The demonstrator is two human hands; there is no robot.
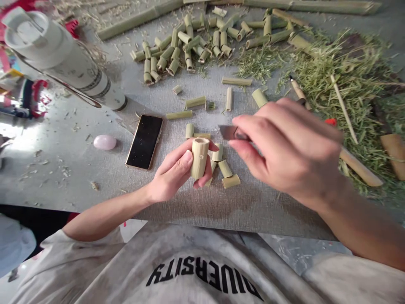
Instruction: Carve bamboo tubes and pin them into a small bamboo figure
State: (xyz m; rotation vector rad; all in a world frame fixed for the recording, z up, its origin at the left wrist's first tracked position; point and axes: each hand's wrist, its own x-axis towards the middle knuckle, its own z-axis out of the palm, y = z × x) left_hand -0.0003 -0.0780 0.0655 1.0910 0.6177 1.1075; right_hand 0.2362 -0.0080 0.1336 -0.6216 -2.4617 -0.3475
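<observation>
My left hand (pixel 171 173) is wrapped round a short, hollow bamboo tube (pixel 199 158), held upright with its open end facing up. A small square notch shows in the tube's side. To the right, my right hand (pixel 281 147) grips a utility knife (pixel 229 132); its flat blade points left toward the tube without touching it, and most of its handle is hidden in the fist. Under and beside my left hand lie several cut bamboo pieces (pixel 225 168) on the grey table (pixel 186 207).
A phone (pixel 144 142), a pinkish oval object (pixel 105 142) and a tall white bottle (pixel 72 63) stand or lie at left. Many bamboo segments (pixel 174 55) spread at the back, below a long bamboo pole (pixel 142 19). Green shavings (pixel 341 76) heap at right, with wooden-handled tools (pixel 360 166).
</observation>
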